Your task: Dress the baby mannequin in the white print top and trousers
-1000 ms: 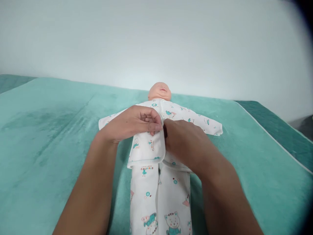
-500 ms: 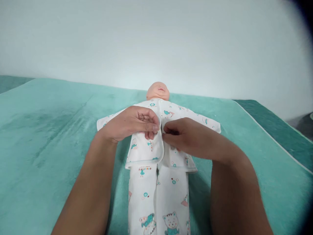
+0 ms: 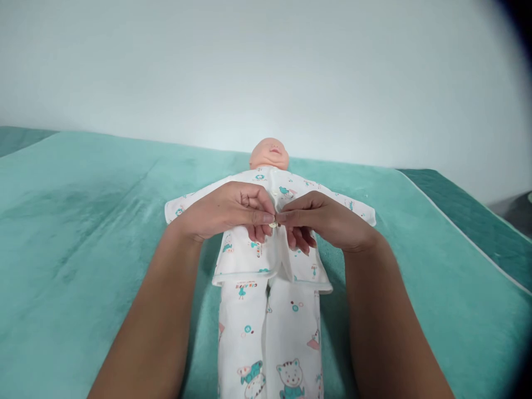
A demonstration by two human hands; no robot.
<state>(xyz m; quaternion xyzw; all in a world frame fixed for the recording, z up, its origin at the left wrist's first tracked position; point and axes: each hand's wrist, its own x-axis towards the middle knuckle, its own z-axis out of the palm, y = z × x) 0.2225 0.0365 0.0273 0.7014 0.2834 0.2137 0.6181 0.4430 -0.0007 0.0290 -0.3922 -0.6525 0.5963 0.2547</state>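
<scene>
A baby doll (image 3: 269,154) lies on its back, dressed in a white printed jacket (image 3: 245,260) and matching trousers (image 3: 291,332). At the jacket's front opening, my left hand (image 3: 233,210) pinches the edge of one panel between thumb and forefinger. My right hand (image 3: 324,219) meets it there, thumb and forefinger pinched on the other panel's edge. Between the fingertips a small pale button (image 3: 273,224) shows in part. The fingers hide most of the button and the cloth around it. Below the hands the jacket's front edges hang slightly apart.
A green plush blanket (image 3: 103,249) spreads under the doll, with a darker green quilted cover (image 3: 469,221) beyond its right edge. Behind the doll's head rises a pale wall (image 3: 249,72). A dark object (image 3: 519,210) is partly in view at the far right.
My right hand has turned and come up to my left fingertips, its lower fingers now showing. The jacket's front edges are drawn together at the pinch, and a button has come into view.
</scene>
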